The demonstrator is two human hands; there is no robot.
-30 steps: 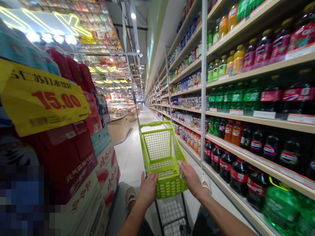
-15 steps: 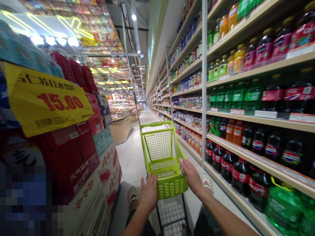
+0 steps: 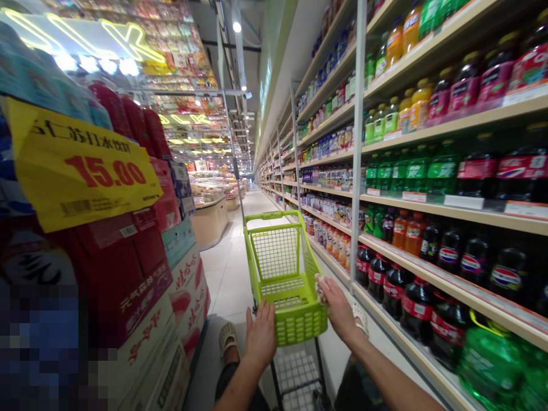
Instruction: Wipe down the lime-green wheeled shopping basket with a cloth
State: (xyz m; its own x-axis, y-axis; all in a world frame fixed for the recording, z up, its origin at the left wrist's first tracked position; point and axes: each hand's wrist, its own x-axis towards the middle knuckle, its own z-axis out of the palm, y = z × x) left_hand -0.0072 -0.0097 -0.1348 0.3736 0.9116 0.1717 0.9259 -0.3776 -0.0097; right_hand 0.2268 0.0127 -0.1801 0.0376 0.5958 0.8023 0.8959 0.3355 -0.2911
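A lime-green shopping basket [image 3: 299, 331] with a grid pattern sits on a dark-framed cart in front of me. My left hand [image 3: 261, 334] rests on the basket's near left corner, its fingers stretched out along the edge. At the near right rim, my right hand [image 3: 337, 308] is closed on a crumpled pale cloth [image 3: 320, 289], pressed against the basket's side. Nothing lies inside the basket. A lower wire rack [image 3: 298, 371] shows beneath it, between my legs.
Shelves [image 3: 428, 200] of bottled drinks run along the right. Stacked drink cartons [image 3: 188, 314] with a yellow price sign [image 3: 94, 165] rise close on the left. A tiled aisle [image 3: 231, 268] stretches ahead past a wooden display counter [image 3: 209, 222].
My right hand and the cloth have shifted slightly to the right at the basket's rim. My left hand stays at the left corner. The view has moved a little.
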